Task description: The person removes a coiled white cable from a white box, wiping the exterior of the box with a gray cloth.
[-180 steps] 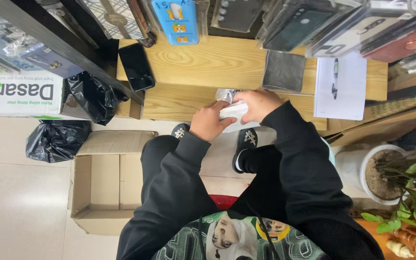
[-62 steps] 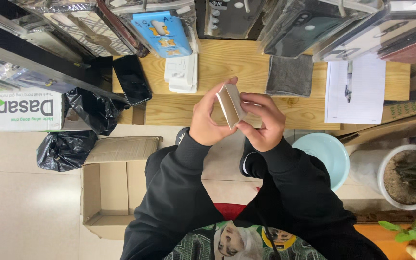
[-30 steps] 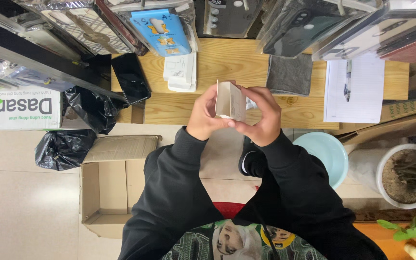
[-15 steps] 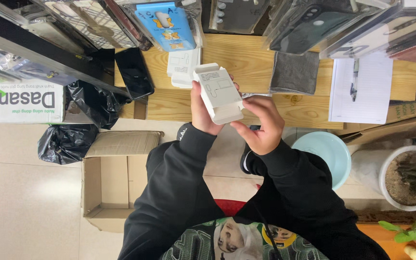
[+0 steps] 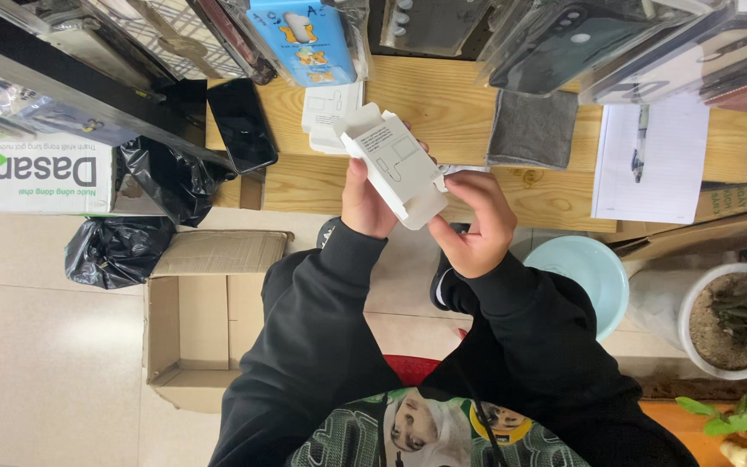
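I am gripping a small white carton [image 5: 395,173] in my left hand [image 5: 367,201], fingers wrapped round its lower half, while my right hand [image 5: 475,223] is pinching its near end. It is hovering above the wooden counter [image 5: 456,112], top flaps standing open; I cannot tell what is inside. A flat white pack [image 5: 328,111] is lying just behind. Below, the cardboard box [image 5: 190,333] on the floor is gaping, apparently bare.

Bright, even indoor light, soft shadows, sharp centre — glare on plastic packets, edges slightly stretched
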